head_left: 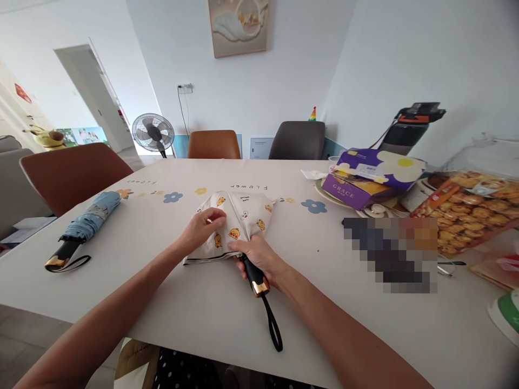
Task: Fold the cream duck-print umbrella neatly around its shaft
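A white umbrella with yellow cartoon chick prints lies on the table in front of me, its canopy loosely folded and spread out flat. Around the top of its black, gold-tipped handle, my right hand is closed, the thumb resting on the fabric edge. A black wrist strap hangs from the handle end toward me. My left hand is over the left part of the canopy, fingers curled and fingertips close together at the fabric. Further left lies a light blue umbrella, folded up, untouched by either hand.
On the right are a purple box on a plate, a dark bottle, a clear container of cookies and a blurred-out patch. Chairs stand behind the table; a fan is beyond its back left.
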`<control>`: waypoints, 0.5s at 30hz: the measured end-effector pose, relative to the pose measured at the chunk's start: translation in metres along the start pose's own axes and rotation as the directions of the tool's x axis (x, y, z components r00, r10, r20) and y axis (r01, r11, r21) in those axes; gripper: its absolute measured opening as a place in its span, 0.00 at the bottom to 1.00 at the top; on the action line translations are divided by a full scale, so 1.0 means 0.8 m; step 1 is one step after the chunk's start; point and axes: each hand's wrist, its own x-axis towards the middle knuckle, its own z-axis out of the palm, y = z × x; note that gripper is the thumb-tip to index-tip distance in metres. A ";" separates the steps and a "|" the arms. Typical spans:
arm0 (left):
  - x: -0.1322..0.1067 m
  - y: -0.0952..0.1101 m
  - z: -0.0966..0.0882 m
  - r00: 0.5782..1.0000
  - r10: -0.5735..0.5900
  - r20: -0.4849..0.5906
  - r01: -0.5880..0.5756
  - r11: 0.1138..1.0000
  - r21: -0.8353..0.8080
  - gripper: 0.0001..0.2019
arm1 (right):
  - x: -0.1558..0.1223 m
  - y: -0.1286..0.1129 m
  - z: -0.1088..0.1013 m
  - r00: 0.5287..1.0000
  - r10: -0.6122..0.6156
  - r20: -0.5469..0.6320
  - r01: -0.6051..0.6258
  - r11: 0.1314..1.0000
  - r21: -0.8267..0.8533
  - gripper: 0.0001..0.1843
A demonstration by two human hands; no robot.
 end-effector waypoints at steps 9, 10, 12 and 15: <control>-0.001 0.005 0.008 0.990 -0.005 0.140 0.011 0.999 -0.044 0.18 | 0.000 -0.010 -0.007 0.992 0.107 0.062 -0.115 0.983 0.143 0.31; -0.001 0.003 0.007 0.987 -0.006 0.160 0.015 0.998 -0.056 0.19 | 0.000 -0.011 -0.007 0.992 0.112 0.061 -0.120 0.982 0.145 0.32; -0.001 0.000 0.006 0.982 0.010 0.187 0.003 0.998 -0.068 0.21 | 0.000 -0.010 -0.006 0.996 0.085 0.040 -0.089 0.989 0.120 0.29; -0.001 -0.005 0.008 0.985 0.040 0.168 -0.028 0.997 -0.075 0.22 | 0.000 -0.005 -0.004 1.000 0.019 -0.017 -0.018 0.999 0.029 0.19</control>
